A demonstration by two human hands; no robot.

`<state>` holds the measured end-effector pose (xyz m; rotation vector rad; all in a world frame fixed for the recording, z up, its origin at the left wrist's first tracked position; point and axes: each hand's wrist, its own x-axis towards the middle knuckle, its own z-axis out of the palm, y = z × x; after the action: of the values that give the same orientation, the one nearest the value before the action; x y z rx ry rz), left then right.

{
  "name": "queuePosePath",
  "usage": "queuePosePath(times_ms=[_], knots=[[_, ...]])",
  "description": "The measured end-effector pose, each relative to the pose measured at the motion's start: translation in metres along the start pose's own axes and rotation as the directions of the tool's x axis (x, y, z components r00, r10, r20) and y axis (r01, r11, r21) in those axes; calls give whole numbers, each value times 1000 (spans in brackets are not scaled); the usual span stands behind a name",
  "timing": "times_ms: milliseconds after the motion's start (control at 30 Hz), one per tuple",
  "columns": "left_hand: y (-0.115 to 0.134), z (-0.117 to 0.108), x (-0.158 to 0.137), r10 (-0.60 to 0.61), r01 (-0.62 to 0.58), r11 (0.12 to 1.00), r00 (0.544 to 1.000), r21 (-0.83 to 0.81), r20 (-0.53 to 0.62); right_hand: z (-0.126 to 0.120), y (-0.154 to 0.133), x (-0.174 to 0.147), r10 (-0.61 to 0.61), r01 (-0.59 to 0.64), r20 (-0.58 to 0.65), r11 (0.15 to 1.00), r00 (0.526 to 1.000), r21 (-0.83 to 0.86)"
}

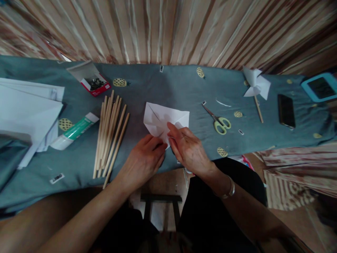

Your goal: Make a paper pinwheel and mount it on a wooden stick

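Note:
A white square of paper [164,114] with diagonal creases lies in front of me near the table's front edge. My left hand [147,154] grips its near edge, fingers curled and pressed together. Over its near right part, my right hand [188,146] is bent with thumb and index finger closing on the paper; the fingertips partly cover what they pinch. Right of the paper lie scissors [221,124] with light green handles, their blades pointing up and left. Farther right is a white paper pinwheel [255,84] on a wooden stick [258,109].
Several wooden sticks [107,137] lie left of my hands, beside a green and white tube [76,130]. Behind them stands an open red box [94,84] of small metal pieces. White sheets [28,109] are at far left; a phone [286,110] and blue-framed device [319,87] at right.

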<state>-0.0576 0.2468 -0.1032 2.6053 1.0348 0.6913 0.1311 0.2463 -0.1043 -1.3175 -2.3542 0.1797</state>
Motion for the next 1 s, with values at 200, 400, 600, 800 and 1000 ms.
queuePosePath(times_ms=[200, 400, 600, 800, 1000], knots=[[1, -1, 3, -6, 7, 1000, 999, -11, 49, 2, 0, 0, -12, 13, 12, 1000, 1000, -23], [0, -2, 3, -18, 18, 1000, 997, -1, 73, 3, -3, 1, -28, 29, 33, 999, 999, -18], [0, 1, 3, -23, 23, 1000, 996, 1, 86, 6, -6, 1, -42, 46, 49, 996, 998, -77], [0, 2, 3, 10, -12, 999, 999, 43, 52, 9, -13, 2, -47, 62, 89, 983, 995, -175], [1, 2, 4, 33, -34, 997, 999, 72, 17, 11, -16, 4, -82, 100, 84, 965, 993, -244]])
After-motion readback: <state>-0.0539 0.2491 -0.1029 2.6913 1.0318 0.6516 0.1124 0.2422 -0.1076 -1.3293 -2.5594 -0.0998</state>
